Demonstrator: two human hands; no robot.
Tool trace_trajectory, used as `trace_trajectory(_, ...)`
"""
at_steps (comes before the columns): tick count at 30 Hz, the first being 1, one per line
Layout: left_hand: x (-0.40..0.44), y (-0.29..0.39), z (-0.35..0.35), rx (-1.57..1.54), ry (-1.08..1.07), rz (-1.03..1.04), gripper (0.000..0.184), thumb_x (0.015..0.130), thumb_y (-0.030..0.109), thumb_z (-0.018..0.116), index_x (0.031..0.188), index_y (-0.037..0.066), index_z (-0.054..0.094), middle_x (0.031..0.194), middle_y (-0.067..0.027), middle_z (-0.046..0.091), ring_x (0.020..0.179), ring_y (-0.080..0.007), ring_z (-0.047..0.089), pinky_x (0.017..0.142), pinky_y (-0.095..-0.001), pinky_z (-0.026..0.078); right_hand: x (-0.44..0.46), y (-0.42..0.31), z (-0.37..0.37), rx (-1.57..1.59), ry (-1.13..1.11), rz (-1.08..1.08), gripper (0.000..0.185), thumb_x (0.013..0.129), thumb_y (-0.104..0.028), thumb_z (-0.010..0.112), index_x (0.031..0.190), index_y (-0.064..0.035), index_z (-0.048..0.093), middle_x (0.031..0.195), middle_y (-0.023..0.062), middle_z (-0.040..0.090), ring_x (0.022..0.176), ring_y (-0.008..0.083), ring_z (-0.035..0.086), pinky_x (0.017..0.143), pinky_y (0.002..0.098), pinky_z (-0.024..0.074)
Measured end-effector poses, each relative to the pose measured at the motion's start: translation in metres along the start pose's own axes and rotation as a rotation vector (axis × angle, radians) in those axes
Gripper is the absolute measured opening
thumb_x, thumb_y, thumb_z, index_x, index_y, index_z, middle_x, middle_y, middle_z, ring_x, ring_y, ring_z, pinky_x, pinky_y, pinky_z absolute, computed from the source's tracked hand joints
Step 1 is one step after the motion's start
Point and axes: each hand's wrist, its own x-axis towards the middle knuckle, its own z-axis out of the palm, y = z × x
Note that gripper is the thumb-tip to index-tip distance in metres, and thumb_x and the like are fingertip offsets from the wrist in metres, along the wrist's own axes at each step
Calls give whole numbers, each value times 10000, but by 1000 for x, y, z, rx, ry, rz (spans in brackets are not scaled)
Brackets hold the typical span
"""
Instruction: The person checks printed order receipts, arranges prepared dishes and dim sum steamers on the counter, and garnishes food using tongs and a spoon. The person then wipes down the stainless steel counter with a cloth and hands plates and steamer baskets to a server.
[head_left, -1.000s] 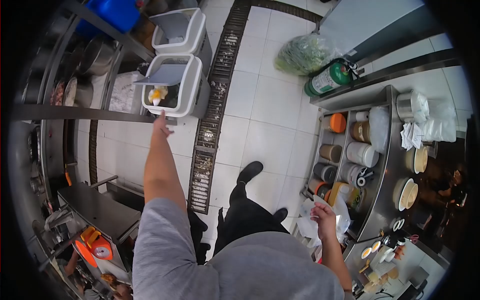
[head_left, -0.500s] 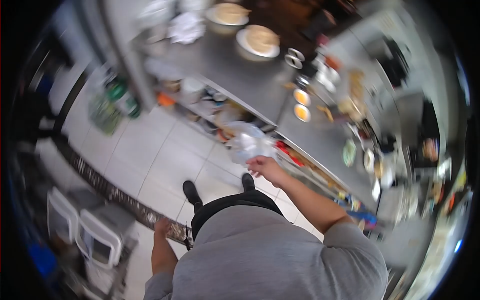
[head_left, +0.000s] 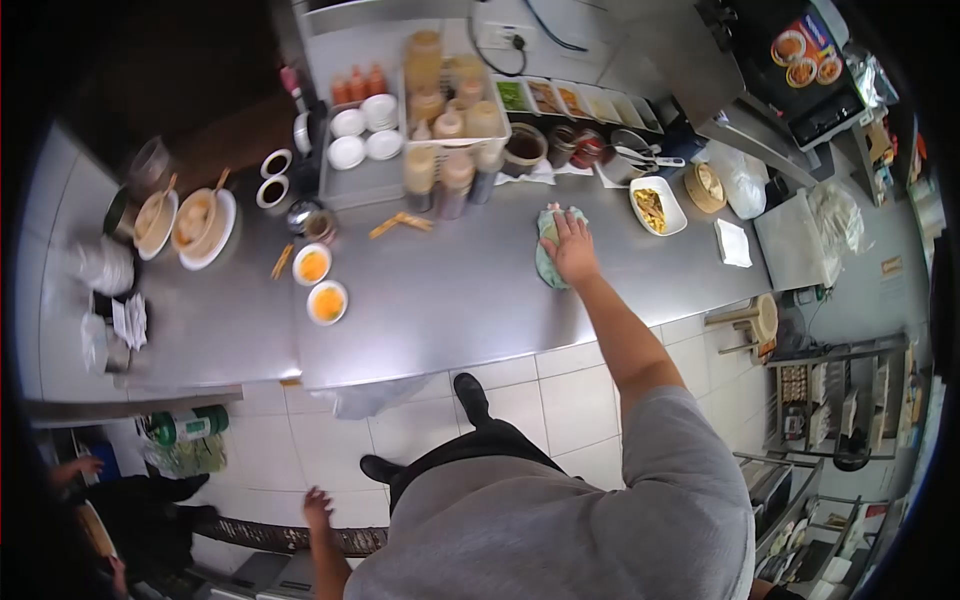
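My right hand (head_left: 572,248) lies flat on a pale green cloth (head_left: 550,268) on the steel counter (head_left: 450,310), fingers spread. To the right of the cloth is a square white dish (head_left: 658,206) holding yellow and brown food. My left hand (head_left: 318,508) hangs low over the floor beside my body, fingers apart, holding nothing. Two small white bowls with orange-yellow contents (head_left: 312,264) stand on the counter's left half, with wooden clips (head_left: 402,225) further right.
Sauce bottles (head_left: 455,180) and a row of topping trays (head_left: 575,100) line the counter's back. Bamboo steamers (head_left: 198,222) on plates stand at the left. Another person in dark clothes (head_left: 150,520) is at the lower left, near a green cylinder (head_left: 185,426).
The view has swung from the bins and floor to the counter. My right hand has moved from beside the shelves onto the cloth. My left hand has come back from the bin to my side.
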Motion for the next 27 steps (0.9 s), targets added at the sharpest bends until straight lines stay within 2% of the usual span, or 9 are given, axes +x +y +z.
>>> trace_trajectory(5,-110,97,188,543,-334,338,341,839,162,587,1148,21,551,889,-85,633,812,-168,602,711,-291,476,75,31,43,-68,163,378,578,858,-326,504,1310,15,389,1350,213,388,1218,408,363,1036,449,253)
trace_trajectory(7,-166,165,239,630,-550,402,324,847,169,592,1132,19,563,1008,-128,639,945,-190,602,811,-317,468,84,23,60,-205,140,153,516,875,-291,458,1284,23,424,1316,206,430,1209,389,381,1021,456,267)
trace_trajectory(11,-201,231,308,626,-780,493,268,858,112,575,1111,24,574,1021,-80,631,913,-145,589,789,-276,465,-5,-44,21,434,24,-230,286,765,-116,474,1008,-5,573,1027,177,585,998,356,519,889,414,413)
trace_trajectory(13,-205,264,342,545,-953,461,243,861,89,573,1097,28,576,1011,-43,626,867,-105,571,738,-241,458,-77,-61,0,612,-119,-536,342,695,-55,525,1033,-24,567,1033,177,580,982,333,543,872,408,436)
trace_trajectory(15,-219,308,380,441,-1061,416,218,873,107,564,1075,28,581,996,-39,627,859,-99,567,716,-236,453,-112,-43,-53,771,-523,-753,386,686,-36,543,1066,-74,598,1093,157,576,1017,307,553,883,382,439)
trace_trajectory(17,-219,340,421,485,-1013,636,226,887,127,548,1093,37,574,997,-46,622,861,-111,575,718,-246,459,-122,6,-115,871,-587,-354,360,670,-43,583,1029,-54,609,1114,148,572,1027,311,547,875,383,446)
trace_trajectory(20,-246,371,497,492,-891,786,283,896,150,540,1161,49,536,1022,-69,612,868,-131,586,719,-255,469,-125,114,-133,565,-186,27,390,673,-79,616,1057,-22,579,1188,177,523,1102,341,492,932,394,405)
trace_trajectory(23,-269,369,601,390,-1049,688,377,896,165,545,1248,62,458,1071,-86,585,878,-153,593,719,-263,480,-130,206,-113,-19,-50,405,548,760,-206,582,1210,74,444,1321,306,342,1215,448,331,1024,479,271)
trace_trajectory(27,-291,338,746,151,-1057,305,510,876,125,558,1319,41,320,1114,-142,536,874,-229,614,735,-315,515,-80,306,-82,-48,66,425,601,753,-224,576,1248,70,401,1340,297,324,1238,442,304,1041,472,246)
